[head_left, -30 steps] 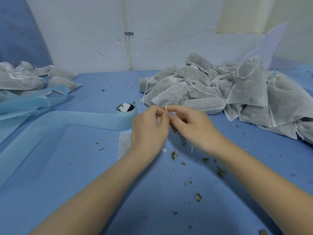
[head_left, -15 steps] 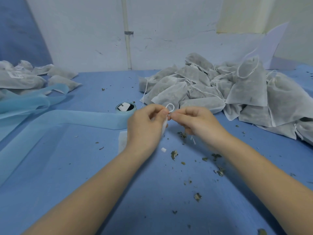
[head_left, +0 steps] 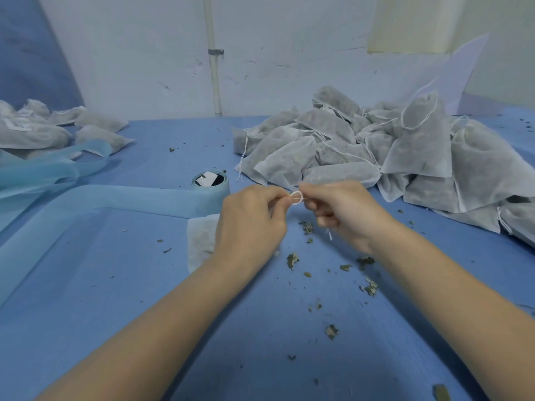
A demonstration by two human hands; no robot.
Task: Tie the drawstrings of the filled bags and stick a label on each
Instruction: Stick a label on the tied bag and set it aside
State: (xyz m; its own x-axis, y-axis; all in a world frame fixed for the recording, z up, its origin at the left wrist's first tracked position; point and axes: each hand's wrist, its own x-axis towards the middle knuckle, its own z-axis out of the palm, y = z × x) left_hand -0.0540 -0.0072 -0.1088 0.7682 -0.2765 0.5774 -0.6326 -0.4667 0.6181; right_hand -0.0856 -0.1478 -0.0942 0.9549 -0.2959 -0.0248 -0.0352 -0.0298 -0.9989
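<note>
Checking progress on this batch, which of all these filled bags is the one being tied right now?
The bag lying flat under the left hand, apart from both piles. Its drawstring is looped between the fingers of both hands; the right hand pinches the other side.

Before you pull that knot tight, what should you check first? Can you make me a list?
1. Loop formed in the drawstring: ok, a small white loop shows between the fingertips.
2. Both ends held: ok, the left hand and right hand each pinch the string.
3. Bag lying under the hands: ok, its corner shows beside the left wrist.
4. Bag mouth drawn shut: cannot tell, the left hand hides it.
5. Label roll close by for the sticker: ok, it stands just past the left hand.
6. Table tidy: not ok, herb crumbs are scattered.
</note>
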